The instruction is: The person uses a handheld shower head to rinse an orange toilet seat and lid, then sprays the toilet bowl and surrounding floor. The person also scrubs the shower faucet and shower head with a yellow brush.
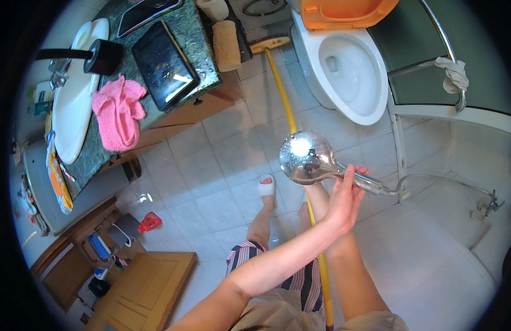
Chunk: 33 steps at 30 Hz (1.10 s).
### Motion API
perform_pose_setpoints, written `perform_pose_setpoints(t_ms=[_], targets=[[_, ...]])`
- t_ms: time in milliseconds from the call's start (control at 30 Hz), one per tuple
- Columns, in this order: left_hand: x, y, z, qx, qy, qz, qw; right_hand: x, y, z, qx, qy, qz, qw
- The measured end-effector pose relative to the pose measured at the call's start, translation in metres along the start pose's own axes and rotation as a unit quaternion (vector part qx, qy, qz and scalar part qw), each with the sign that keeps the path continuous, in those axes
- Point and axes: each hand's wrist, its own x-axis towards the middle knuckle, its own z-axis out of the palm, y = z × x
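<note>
My left hand (347, 194) grips the handle of a chrome hand shower (307, 159). Its wide round head is angled toward the upper left, with the shiny back facing up and droplets on it. A flexible metal hose (439, 177) runs from the handle to a wall tap (493, 205) on the right. My right arm crosses beneath the left one; the right hand (316, 198) is mostly hidden behind the shower head and left wrist, so its hold is unclear. Close beside it passes the yellow pole (283, 95) of a floor brush (270, 43), partly covered by the shower head.
A toilet (350, 78) with a raised orange lid stands ahead. At left, a wet stone counter (199, 53) bears a tablet (164, 66), a pink cloth (119, 113) and a washbasin (75, 120). A red jug (150, 222) lies by the wooden door (146, 285). A glass partition (458, 41) is at right.
</note>
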Motion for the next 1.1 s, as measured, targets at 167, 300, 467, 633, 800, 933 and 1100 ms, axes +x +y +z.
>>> perform_pose_setpoints(t_ms=[167,300,467,633,800,933,1100], targets=[[0.024,0.019,0.002,-0.037,-0.006,0.016,0.999,0.037,-0.012,0.007,-0.006,0.024,0.033,0.999],[0.034,0.038,0.0,-0.045,0.019,0.045,0.998,0.039,0.002,-0.004,-0.037,0.027,0.032,0.998],[0.034,0.036,-0.002,0.0,0.01,0.023,1.0,0.016,0.091,-0.034,-0.116,0.025,0.038,0.992],[0.023,0.026,-0.012,0.002,0.037,0.01,0.999,-0.056,0.172,-0.109,-0.232,0.019,-0.012,0.972],[0.008,-0.001,-0.026,0.012,0.051,-0.011,0.999,-0.133,0.163,-0.196,-0.27,0.01,-0.004,0.963],[-0.006,-0.026,-0.031,0.015,0.058,-0.027,0.998,-0.181,0.147,-0.219,-0.307,-0.021,-0.015,0.951],[-0.017,-0.048,-0.04,0.016,0.051,-0.031,0.998,-0.173,0.115,-0.18,-0.281,-0.04,-0.087,0.955]])
